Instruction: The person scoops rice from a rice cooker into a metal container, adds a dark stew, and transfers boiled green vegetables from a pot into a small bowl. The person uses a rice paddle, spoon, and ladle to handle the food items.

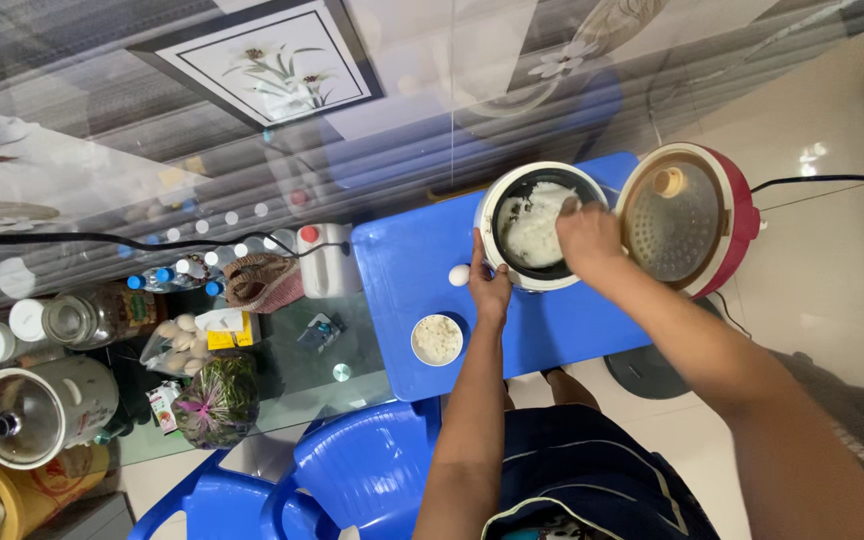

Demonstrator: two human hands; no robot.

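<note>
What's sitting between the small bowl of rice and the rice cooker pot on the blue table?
Head view: mostly bare blue table. The left hand, gripping the rice cooker pot rim, sits above the small bowl; a white egg lies just left of it.

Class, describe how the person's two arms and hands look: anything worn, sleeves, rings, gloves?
Both arms are bare from the bottom edge of the picture up to the hands; no sleeves show. The left hand and right hand wear no gloves. No watch, bracelet or ring can be seen, though the fingers are too small to be sure.

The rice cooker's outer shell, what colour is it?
Red, with a cream rim; the rice cooker shows best in the head view, its open lid hinged to the right.
</note>
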